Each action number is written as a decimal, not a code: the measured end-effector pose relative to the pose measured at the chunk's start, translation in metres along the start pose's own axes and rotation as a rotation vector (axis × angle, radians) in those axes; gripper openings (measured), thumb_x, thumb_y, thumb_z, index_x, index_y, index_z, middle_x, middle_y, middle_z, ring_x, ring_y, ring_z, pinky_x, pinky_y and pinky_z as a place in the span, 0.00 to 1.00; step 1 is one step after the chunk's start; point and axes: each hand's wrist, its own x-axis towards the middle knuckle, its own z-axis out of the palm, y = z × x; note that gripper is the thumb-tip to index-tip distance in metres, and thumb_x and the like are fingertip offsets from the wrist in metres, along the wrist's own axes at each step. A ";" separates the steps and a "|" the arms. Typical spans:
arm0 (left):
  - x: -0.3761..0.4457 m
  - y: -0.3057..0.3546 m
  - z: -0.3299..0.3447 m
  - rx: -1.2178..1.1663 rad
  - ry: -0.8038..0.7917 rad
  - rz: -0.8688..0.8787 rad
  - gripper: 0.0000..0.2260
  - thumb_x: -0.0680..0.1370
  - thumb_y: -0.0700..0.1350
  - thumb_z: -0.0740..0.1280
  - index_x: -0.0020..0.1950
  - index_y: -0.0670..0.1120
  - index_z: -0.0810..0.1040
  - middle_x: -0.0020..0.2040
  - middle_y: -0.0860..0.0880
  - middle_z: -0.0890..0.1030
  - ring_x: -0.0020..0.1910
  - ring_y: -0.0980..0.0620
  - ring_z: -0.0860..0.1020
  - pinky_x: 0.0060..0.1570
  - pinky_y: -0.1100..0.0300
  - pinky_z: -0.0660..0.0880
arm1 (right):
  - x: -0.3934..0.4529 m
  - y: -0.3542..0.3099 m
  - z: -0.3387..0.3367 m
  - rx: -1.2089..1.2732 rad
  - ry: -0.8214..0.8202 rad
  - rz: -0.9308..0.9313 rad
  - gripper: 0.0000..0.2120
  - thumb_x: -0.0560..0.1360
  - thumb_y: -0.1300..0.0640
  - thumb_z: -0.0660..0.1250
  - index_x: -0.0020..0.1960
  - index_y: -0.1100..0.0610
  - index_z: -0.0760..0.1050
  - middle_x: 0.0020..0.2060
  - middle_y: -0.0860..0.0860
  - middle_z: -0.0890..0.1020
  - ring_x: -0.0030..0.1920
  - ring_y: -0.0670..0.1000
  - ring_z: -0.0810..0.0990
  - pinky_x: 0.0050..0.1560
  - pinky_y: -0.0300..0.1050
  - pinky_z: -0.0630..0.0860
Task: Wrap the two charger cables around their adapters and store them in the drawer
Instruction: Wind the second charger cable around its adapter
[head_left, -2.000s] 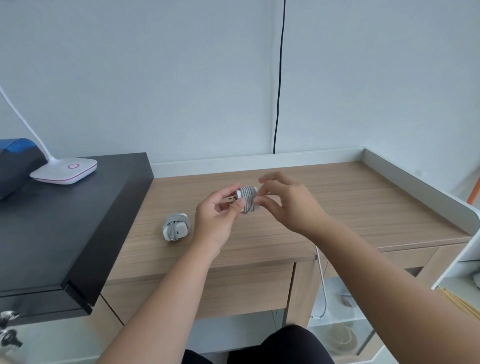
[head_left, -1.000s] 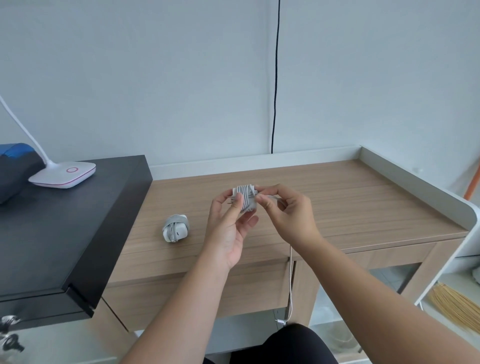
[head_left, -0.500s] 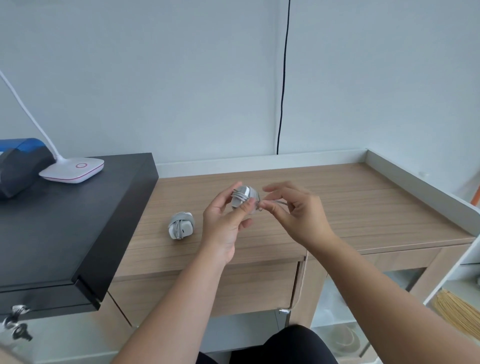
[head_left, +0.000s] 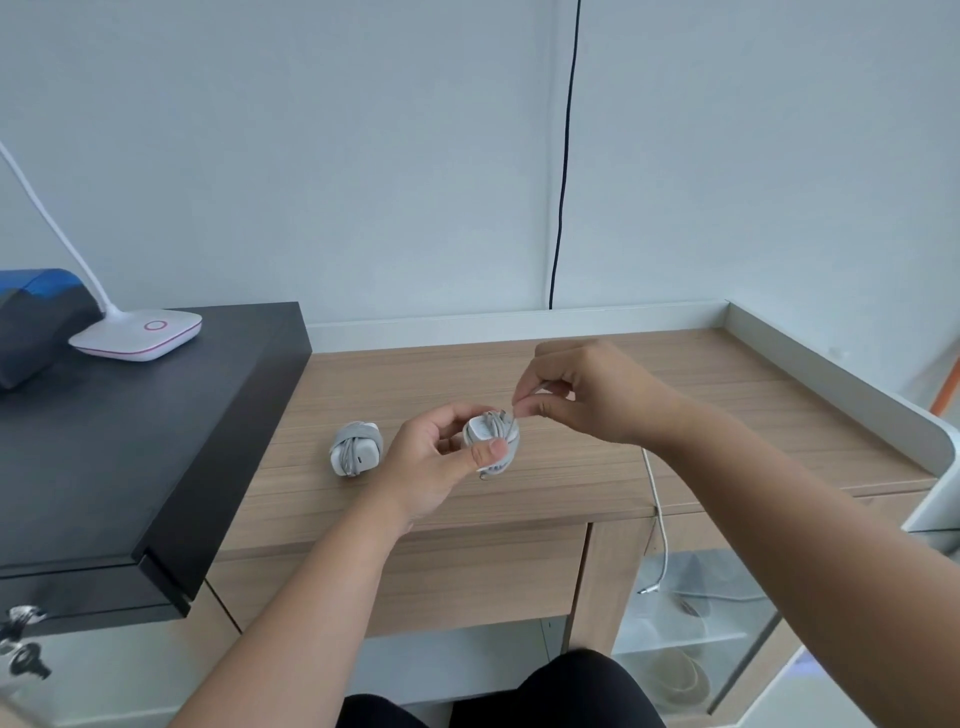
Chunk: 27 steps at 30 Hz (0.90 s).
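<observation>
White adapter (head_left: 488, 441), partly wrapped, sat above desk (head_left: 727, 415) gripped in left hand (head_left: 431, 467); right hand (head_left: 587, 395) just beside pinched cable (head_left: 657, 499). Second adapter (head_left: 356, 449) lay wrapped on desk.

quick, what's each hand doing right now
Left hand: holds the half-wrapped adapter.
Right hand: pinches the charger cable, whose loose end hangs over the desk edge.

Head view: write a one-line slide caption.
Left hand holds an adapter while right hand winds its cable; a wrapped charger lies nearby.
</observation>
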 end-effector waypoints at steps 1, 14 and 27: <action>0.001 0.002 -0.002 0.025 -0.017 -0.002 0.19 0.64 0.52 0.80 0.53 0.53 0.83 0.50 0.49 0.85 0.49 0.54 0.81 0.50 0.61 0.78 | 0.001 0.000 0.001 0.032 -0.002 0.007 0.02 0.72 0.55 0.74 0.42 0.53 0.83 0.32 0.40 0.75 0.32 0.43 0.72 0.36 0.33 0.67; -0.002 0.023 -0.011 0.016 -0.189 0.065 0.23 0.63 0.56 0.80 0.57 0.54 0.83 0.55 0.44 0.84 0.55 0.50 0.80 0.59 0.54 0.77 | 0.005 0.007 0.015 0.663 -0.038 0.215 0.03 0.74 0.61 0.70 0.42 0.60 0.79 0.29 0.43 0.81 0.31 0.40 0.76 0.35 0.33 0.70; 0.016 0.024 0.016 -0.650 0.174 0.086 0.22 0.62 0.51 0.79 0.52 0.44 0.83 0.46 0.47 0.84 0.40 0.54 0.81 0.36 0.69 0.78 | -0.009 0.006 0.087 0.682 0.436 0.528 0.06 0.76 0.57 0.69 0.48 0.47 0.82 0.26 0.47 0.71 0.27 0.42 0.68 0.33 0.36 0.68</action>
